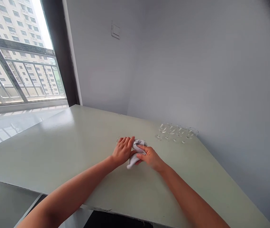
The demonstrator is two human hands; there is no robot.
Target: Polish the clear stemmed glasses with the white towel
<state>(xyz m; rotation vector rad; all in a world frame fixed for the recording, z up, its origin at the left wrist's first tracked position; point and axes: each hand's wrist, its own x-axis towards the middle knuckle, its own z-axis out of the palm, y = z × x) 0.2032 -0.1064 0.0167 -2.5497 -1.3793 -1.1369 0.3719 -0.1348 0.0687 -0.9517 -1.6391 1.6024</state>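
Note:
Above the middle of the pale table [89, 133], my left hand [122, 152] is closed around a clear stemmed glass [118, 139] that lies sideways in its grip. Part of the glass's round foot shows left of the knuckles; its stem is hidden by the fingers. A white cloth [132, 161] is bunched at the bowl end, with one corner hanging down. My right hand [152, 159] pinches this cloth between thumb and fingers, against the bowl. How far the cloth reaches inside the glass I cannot tell.
Several clear stemmed glasses [173, 130] stand upright close together at the table's right side, near the grey wall [196, 72]. The table's front edge runs below my forearms. A window [18, 57] is at the left, and a light switch [116, 30] is on the wall.

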